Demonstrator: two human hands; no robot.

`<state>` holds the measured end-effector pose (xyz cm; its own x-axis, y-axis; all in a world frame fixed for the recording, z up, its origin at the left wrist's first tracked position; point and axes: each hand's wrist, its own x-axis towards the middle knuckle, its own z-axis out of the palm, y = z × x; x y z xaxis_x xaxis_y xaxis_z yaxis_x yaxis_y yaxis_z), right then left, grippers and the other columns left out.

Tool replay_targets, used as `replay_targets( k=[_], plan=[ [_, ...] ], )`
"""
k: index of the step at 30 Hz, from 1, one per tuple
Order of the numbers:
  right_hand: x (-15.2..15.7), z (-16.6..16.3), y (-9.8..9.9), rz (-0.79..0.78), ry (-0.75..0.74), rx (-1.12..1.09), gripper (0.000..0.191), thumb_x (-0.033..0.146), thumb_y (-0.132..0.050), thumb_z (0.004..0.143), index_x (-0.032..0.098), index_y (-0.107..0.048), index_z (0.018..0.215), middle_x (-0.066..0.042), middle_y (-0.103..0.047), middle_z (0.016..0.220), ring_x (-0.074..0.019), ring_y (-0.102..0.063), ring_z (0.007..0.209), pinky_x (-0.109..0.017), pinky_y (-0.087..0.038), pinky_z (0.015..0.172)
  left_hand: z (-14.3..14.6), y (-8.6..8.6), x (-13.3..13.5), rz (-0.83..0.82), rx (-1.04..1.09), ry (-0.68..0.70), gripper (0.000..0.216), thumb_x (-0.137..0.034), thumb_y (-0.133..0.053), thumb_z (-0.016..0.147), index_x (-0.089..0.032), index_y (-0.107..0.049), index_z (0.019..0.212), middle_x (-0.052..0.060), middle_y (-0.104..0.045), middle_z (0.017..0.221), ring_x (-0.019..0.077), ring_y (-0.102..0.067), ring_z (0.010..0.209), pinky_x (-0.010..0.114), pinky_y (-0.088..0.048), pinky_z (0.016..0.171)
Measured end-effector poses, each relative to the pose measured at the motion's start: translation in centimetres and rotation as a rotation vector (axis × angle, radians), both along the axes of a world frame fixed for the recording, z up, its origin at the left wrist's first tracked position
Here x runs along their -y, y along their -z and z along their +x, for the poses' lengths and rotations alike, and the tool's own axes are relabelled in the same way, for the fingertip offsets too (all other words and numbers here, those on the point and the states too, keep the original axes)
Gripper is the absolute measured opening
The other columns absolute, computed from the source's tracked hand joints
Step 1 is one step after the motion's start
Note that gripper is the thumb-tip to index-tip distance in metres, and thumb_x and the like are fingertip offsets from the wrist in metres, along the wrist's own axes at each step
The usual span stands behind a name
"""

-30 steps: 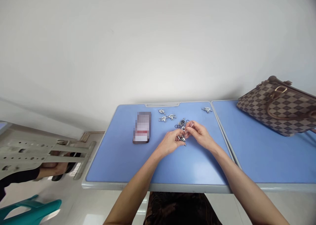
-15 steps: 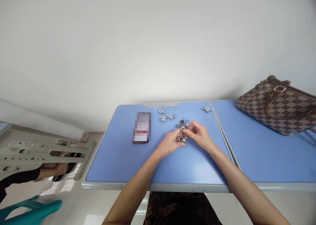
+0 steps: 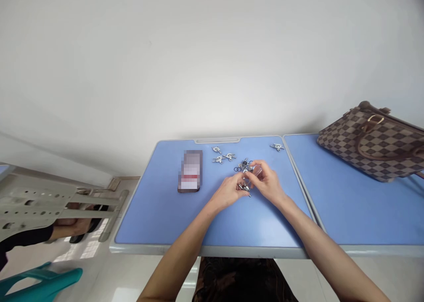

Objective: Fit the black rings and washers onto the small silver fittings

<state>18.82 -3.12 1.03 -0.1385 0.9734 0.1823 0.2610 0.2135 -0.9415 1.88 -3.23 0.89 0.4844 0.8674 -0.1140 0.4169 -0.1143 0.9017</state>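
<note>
A small silvery metal fitting [image 3: 245, 187] is pinched in my left hand [image 3: 228, 191], its thin rod poking out below the fingers. Close beside it, my right hand [image 3: 266, 180] has its thumb and fingers drawn together over a pile of small metal parts [image 3: 245, 163]. Whatever those fingers pinch is too small and covered to make out. Dark rings [image 3: 237, 169] lie at the pile's left edge. Several silvery metal pieces with short rods [image 3: 229, 156] rest farther back on the blue table [image 3: 159, 213].
A phone [image 3: 190, 171] lies left of the hands. One more metal piece [image 3: 277, 147] sits near the seam with the adjoining table. A checkered handbag [image 3: 380, 147] stands at right. A pale chair [image 3: 36, 209], another person's leg and a teal stool [image 3: 49, 282] are at left.
My right hand's fingers have shifted slightly forward over the pile and curled. My left hand keeps the metal fitting in nearly the same spot.
</note>
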Motion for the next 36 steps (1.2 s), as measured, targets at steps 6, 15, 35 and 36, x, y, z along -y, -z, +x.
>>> replay_targets(
  k=[6, 15, 35, 36],
  plan=[
    [-0.1, 1.6, -1.3, -0.045, -0.235, 0.007, 0.018, 0.035, -0.038, 0.096, 0.022, -0.048, 0.102, -0.002, -0.059, 0.087, -0.0145, -0.062, 0.073, -0.03, -0.052, 0.07, -0.2, 0.2, -0.1, -0.019, 0.019, -0.017, 0.043, -0.022, -0.069, 0.07, -0.022, -0.056, 0.111, -0.002, -0.065, 0.084, 0.016, -0.057, 0.073, 0.026, -0.043, 0.067],
    [-0.6, 1.5, -0.4, -0.078, -0.135, -0.022, 0.016, 0.035, -0.053, 0.089, 0.022, -0.054, 0.098, 0.003, -0.058, 0.069, -0.0136, -0.062, 0.061, -0.027, -0.05, 0.061, -0.1, 0.2, 0.2, -0.012, 0.017, 0.011, 0.043, -0.021, -0.068, 0.071, -0.024, -0.055, 0.112, -0.003, -0.066, 0.085, 0.0163, -0.058, 0.075, 0.027, -0.043, 0.069],
    [0.2, 0.7, -1.1, 0.05, 0.017, 0.16, 0.011, 0.031, -0.052, 0.089, 0.021, -0.056, 0.09, 0.004, -0.055, 0.061, -0.0104, -0.052, 0.05, -0.023, -0.041, 0.05, 0.2, -0.2, 0.2, -0.009, -0.027, -0.017, 0.047, -0.021, -0.067, 0.072, -0.024, -0.055, 0.118, -0.001, -0.067, 0.089, 0.017, -0.06, 0.078, 0.028, -0.045, 0.072],
    [0.2, 0.6, -1.0, 0.054, 0.036, 0.161, 0.012, 0.032, -0.052, 0.089, 0.021, -0.055, 0.09, 0.004, -0.055, 0.062, -0.0105, -0.052, 0.05, -0.023, -0.041, 0.05, 0.2, -0.2, 0.2, -0.01, -0.024, -0.016, 0.047, -0.021, -0.065, 0.073, -0.024, -0.055, 0.118, -0.001, -0.067, 0.09, 0.0171, -0.06, 0.078, 0.028, -0.045, 0.072]
  ],
)
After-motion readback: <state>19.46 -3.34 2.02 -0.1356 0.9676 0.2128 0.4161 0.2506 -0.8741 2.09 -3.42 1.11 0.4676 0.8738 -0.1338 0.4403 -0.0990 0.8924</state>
